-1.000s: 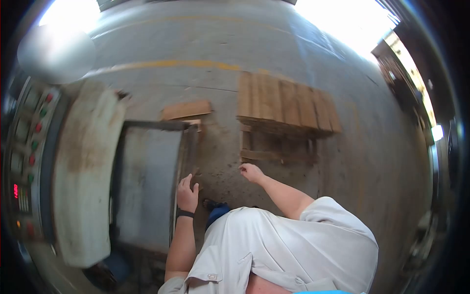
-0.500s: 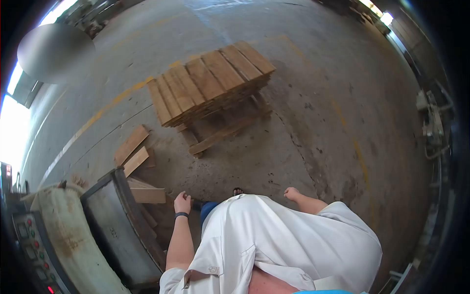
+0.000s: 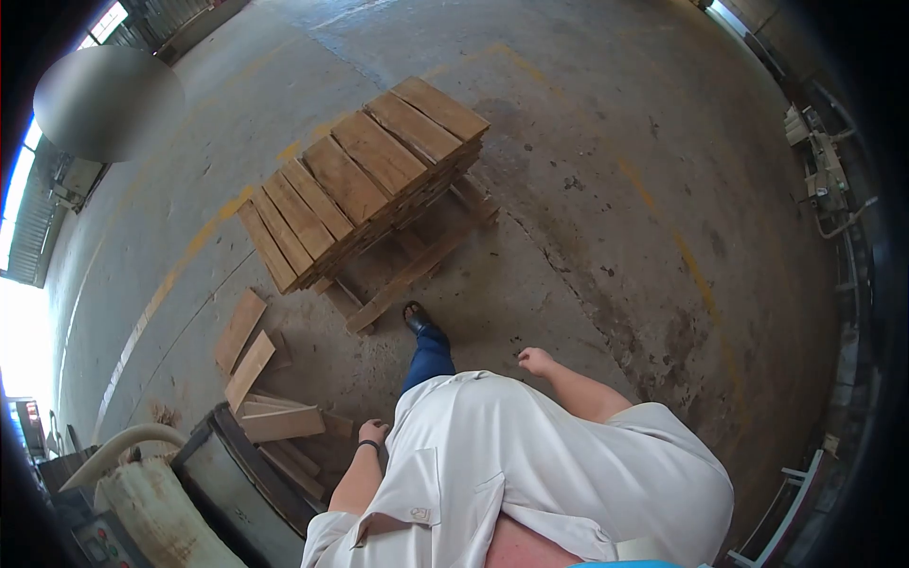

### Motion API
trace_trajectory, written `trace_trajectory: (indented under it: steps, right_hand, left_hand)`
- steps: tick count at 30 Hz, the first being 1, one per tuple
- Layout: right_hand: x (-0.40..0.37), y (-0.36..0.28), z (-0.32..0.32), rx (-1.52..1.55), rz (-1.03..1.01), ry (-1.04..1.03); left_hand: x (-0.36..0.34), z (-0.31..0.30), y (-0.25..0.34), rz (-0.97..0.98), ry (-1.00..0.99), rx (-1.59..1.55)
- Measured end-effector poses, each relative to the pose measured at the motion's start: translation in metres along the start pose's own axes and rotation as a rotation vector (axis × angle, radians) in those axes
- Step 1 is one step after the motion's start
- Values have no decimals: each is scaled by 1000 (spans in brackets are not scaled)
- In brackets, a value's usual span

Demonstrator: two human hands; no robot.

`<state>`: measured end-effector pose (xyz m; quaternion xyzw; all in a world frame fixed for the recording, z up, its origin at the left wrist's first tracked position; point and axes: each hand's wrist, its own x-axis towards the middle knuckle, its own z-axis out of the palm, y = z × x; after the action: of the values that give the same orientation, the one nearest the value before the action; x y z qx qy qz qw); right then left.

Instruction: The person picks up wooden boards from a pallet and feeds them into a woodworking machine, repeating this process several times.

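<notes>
My left hand (image 3: pixel 374 432), with a dark band at its wrist, hangs low beside my shirt, near loose boards on the floor. Its fingers look loosely curled, and I see nothing in them. My right hand (image 3: pixel 536 362) is held out over the bare floor, fingers folded in, with no object visible in it. Ahead stands a stack of wooden boards (image 3: pixel 365 168), laid side by side in layers on a wooden pallet (image 3: pixel 421 273). My sandalled foot (image 3: pixel 415 317) is close to the pallet's near edge. Neither hand touches the stack.
Loose wooden boards (image 3: pixel 282 423) lie in a heap at the left. Beside them stands a worn machine (image 3: pixel 142 502) with a control panel (image 3: pixel 99 544) and a dark-framed metal box (image 3: pixel 241 492). Yellow lines (image 3: pixel 696 265) mark the concrete floor. More equipment (image 3: pixel 822 175) lines the right wall.
I have stepped forward, and one leg now reaches toward the pallet. The stack appears nearer and further left. My left hand has swung back toward my body; my right hand has shifted slightly inward.
</notes>
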<state>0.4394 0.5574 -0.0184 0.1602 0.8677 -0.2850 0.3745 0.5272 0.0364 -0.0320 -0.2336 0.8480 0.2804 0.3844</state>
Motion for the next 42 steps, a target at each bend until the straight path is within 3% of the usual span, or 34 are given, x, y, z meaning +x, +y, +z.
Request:
trace_trajectory:
  steps: [3,8,13,19,23,27,30,32,36,42]
  right_hand:
    - [41,-37,-30,191,33,-3]
    - [84,-84,-88,246,86,34]
    - [148,-94,-133,198,39,157]
    - [230,-118,-189,529,155,104]
    - [317,-154,-243,864,183,-34]
    - [416,-216,-303,842,91,-61]
    - [495,-262,-348,741,29,-129]
    - [569,-270,-353,696,23,-93]
    - [679,-290,-362,681,20,17]
    - [737,-330,-382,919,180,-30]
  left_hand:
    - [50,-25,23,2,-7,-31]
    - [166,-79,62,43,-47,-134]
    - [249,-186,182,168,77,-172]
    - [291,-266,309,274,113,-480]
    - [309,-258,364,211,73,-645]
    - [319,-220,386,198,100,-593]
    - [307,-184,403,22,62,-632]
    - [301,-172,438,-113,-33,-534]
    - [311,-140,485,-133,-91,-683]
    - [352,-139,574,-93,-72,-682]
